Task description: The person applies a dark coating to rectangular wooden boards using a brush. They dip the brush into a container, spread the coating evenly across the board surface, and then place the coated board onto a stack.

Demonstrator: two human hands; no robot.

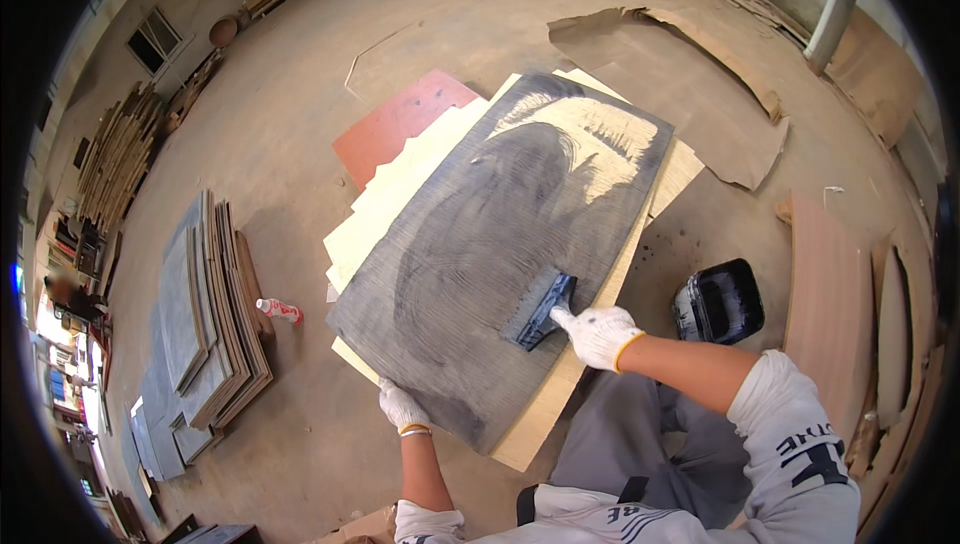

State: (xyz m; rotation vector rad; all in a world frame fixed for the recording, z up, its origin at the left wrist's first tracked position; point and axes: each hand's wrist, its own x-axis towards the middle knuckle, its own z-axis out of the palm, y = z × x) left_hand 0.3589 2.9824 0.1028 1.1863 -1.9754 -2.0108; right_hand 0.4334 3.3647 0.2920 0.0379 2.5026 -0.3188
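R hand (600,337) is clamped on brush (541,312), bare yellow patch (585,132) lies twd upper rt of frame, L hand (402,406) farther, can't tell its grip.

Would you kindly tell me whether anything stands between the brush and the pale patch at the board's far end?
Nothing visible does: between the brush in the right hand and the pale patch lies only the dark-coated board. The left hand is at the near edge, off that path.

Dusty brown floor (270,144) leaves passage at ten o'clock from the grey-coated rectangular board (470,244); a red-and-white plastic bottle (280,311) obstructs near nine, a square black plastic tub (757,299) near three.
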